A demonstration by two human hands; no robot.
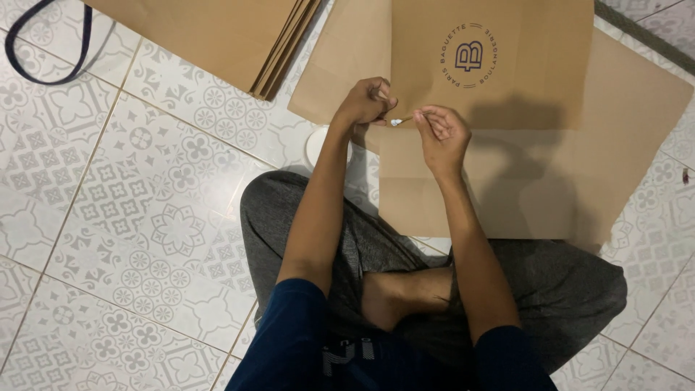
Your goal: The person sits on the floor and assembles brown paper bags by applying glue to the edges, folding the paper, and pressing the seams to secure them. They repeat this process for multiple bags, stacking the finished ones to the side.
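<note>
I sit cross-legged on a patterned tile floor. A brown paper bag [521, 80] with a round dark printed mark lies flat in front of me on larger brown paper sheets [622, 145]. My left hand [365, 101] is closed at the bag's lower left edge. My right hand [441, 134] pinches a thin stick [400, 121] with a white tip, held against that edge between the two hands.
A stack of flat brown bags [239, 36] lies at the upper left. A small white round container [316, 145] sits by my left forearm. A dark strap loop [43, 65] lies at the far left. My grey-trousered knees [565, 289] spread below.
</note>
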